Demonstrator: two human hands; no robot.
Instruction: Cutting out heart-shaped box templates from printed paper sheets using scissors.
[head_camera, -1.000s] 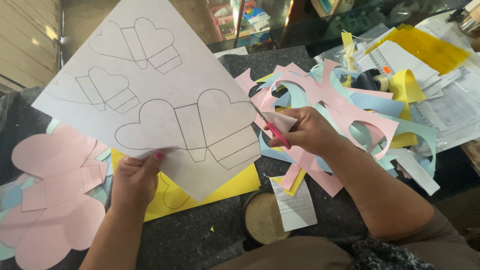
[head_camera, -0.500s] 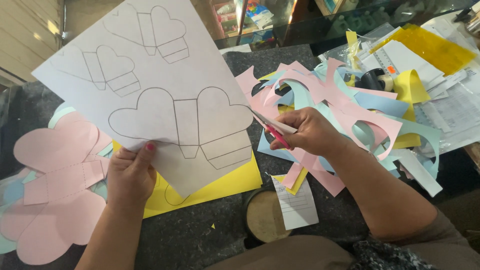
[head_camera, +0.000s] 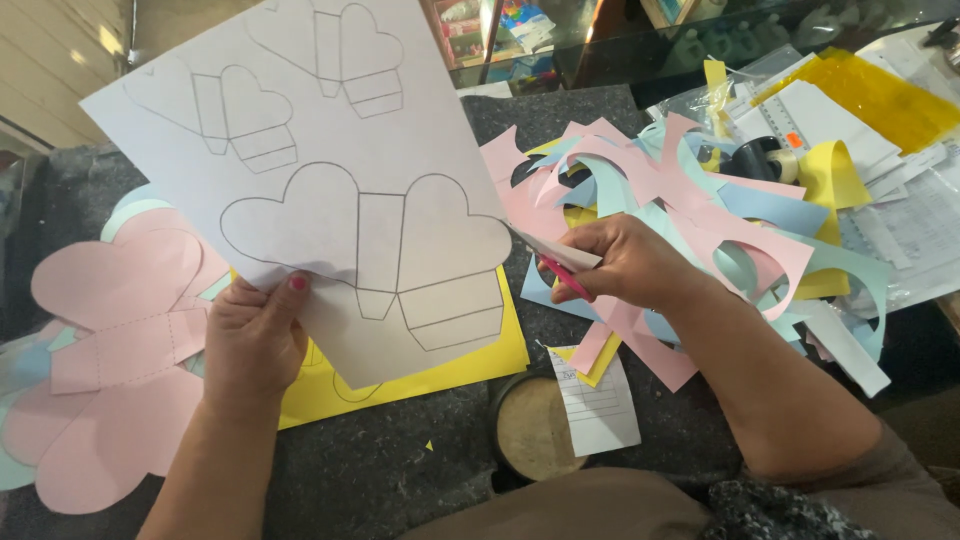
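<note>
My left hand (head_camera: 252, 340) pinches the lower edge of a large white sheet (head_camera: 300, 130) printed with heart-shaped box outlines and holds it up over the table. My right hand (head_camera: 625, 262) grips pink-handled scissors (head_camera: 553, 262), whose blades meet the sheet's right edge beside the biggest heart outline. Under the sheet lies a yellow sheet (head_camera: 450, 365) with a drawn outline.
Cut pink heart-box shapes (head_camera: 110, 370) lie stacked at the left. A heap of pink, blue and yellow paper scraps (head_camera: 690, 190) fills the right side, with a tape roll (head_camera: 755, 160) and papers behind. A round wooden disc (head_camera: 530, 430) and a small lined slip (head_camera: 600, 405) sit near me.
The white sheet has turned slightly and shifted right in my left hand. My right hand with the scissors stays at the sheet's right edge.
</note>
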